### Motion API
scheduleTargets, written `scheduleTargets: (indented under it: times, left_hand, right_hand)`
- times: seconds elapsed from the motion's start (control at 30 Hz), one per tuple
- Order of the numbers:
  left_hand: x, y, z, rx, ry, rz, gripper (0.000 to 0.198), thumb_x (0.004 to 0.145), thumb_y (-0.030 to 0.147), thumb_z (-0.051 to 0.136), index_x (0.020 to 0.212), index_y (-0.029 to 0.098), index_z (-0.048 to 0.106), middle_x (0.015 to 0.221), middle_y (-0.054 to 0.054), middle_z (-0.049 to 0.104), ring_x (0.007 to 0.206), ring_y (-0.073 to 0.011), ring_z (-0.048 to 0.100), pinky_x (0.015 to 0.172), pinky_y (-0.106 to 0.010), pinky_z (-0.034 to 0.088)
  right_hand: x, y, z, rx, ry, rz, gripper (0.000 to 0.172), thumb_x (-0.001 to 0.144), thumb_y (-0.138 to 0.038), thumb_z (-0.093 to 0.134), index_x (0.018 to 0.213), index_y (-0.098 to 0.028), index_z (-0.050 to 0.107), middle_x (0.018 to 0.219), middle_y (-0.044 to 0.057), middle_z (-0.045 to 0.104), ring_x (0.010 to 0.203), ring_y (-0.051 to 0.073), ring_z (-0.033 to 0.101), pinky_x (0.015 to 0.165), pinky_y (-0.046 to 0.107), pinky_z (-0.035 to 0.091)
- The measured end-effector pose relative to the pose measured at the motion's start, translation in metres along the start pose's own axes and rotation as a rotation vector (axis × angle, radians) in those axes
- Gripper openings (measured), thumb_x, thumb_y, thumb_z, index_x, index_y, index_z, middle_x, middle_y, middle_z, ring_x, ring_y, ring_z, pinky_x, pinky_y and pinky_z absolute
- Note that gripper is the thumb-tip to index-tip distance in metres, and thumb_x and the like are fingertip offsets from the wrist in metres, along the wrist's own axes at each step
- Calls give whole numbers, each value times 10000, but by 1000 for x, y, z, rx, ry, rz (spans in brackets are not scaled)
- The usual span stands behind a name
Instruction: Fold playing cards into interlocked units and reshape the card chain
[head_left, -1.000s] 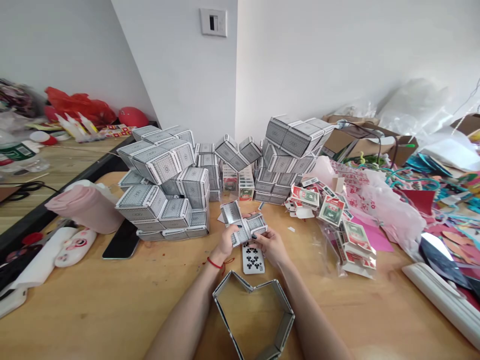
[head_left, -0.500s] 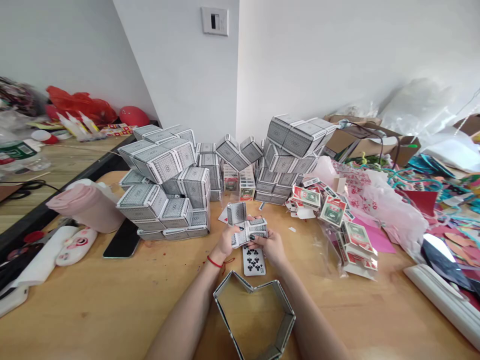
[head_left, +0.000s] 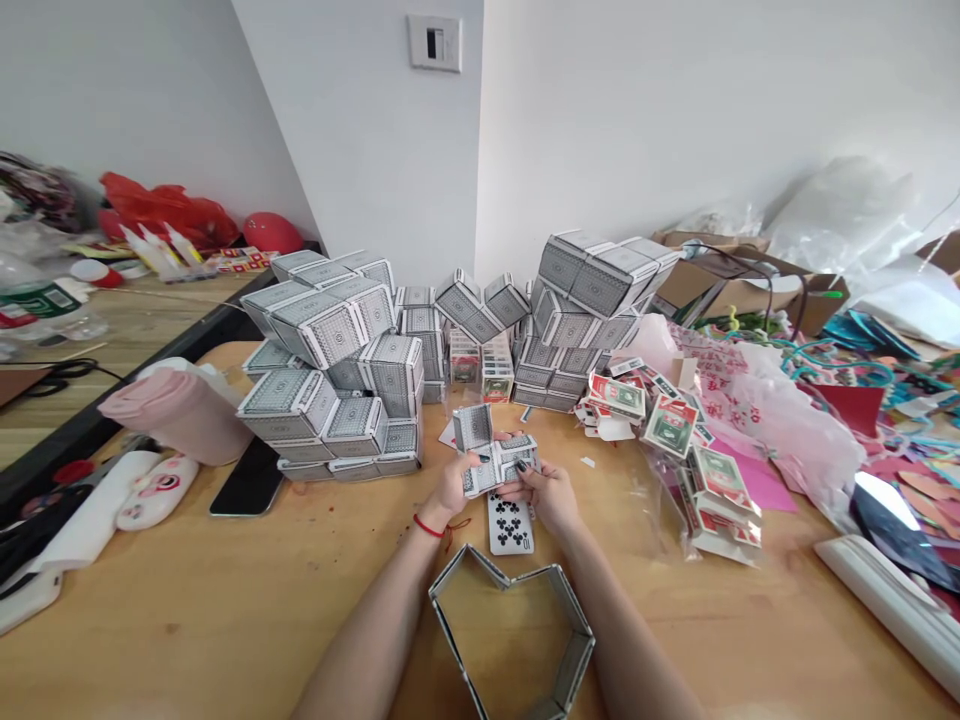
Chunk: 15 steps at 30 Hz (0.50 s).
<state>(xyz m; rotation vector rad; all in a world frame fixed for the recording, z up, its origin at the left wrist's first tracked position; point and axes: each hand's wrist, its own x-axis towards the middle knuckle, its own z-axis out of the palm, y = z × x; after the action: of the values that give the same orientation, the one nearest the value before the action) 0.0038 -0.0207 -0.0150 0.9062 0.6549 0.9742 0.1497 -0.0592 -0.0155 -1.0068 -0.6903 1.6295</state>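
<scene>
Both hands hold a piece of folded playing cards (head_left: 475,430), grey-patterned backs showing, with one card panel standing up at its left. My left hand (head_left: 452,482) grips its left part, thumb on top. My right hand (head_left: 547,490) pinches the right part, thumb on the card face and fingers underneath. Below the hands a ten of clubs (head_left: 511,527) lies face up on the table. Nearer to me stands a heart-shaped frame (head_left: 583,640) made of joined cards, between my forearms. Behind the hands, a card with a red mark (head_left: 448,434) is partly hidden.
Stacks of card-built blocks stand at the left (head_left: 285,405) and right (head_left: 570,330). Opened card boxes (head_left: 670,424) and plastic bags (head_left: 780,400) lie to the right. A phone (head_left: 247,480), a pink roll (head_left: 172,410) and a white power strip (head_left: 892,610) sit on the table (head_left: 300,610).
My right thumb has shifted slightly across the card piece. Otherwise the hands and cards stay nearly in place; the whole view has drifted a little.
</scene>
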Motion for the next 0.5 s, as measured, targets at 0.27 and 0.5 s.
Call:
scheduleTargets:
  times: [0.27,0.5]
  left_hand:
    - [6,5,-2,-20,158,122,316,700,350,498,902,150,637,879,-76,656,922,-221,576,817,-336,428]
    - [10,-2,-15,69,454,263,176,612,324,648,675,165,610,787,-57,642,851,-211,583,762,-312,451]
  right_hand:
    - [-4,-14,-7,-219,68,-235,350,654,-405,667,881,-167,547,802,64,675,755,208,649,733,371,515]
    - [-22,-27,-14,-1102,-249,-360,911,472,-400,769,1272,-208,378,1296,120,427,1241,282,320,1025,452,249]
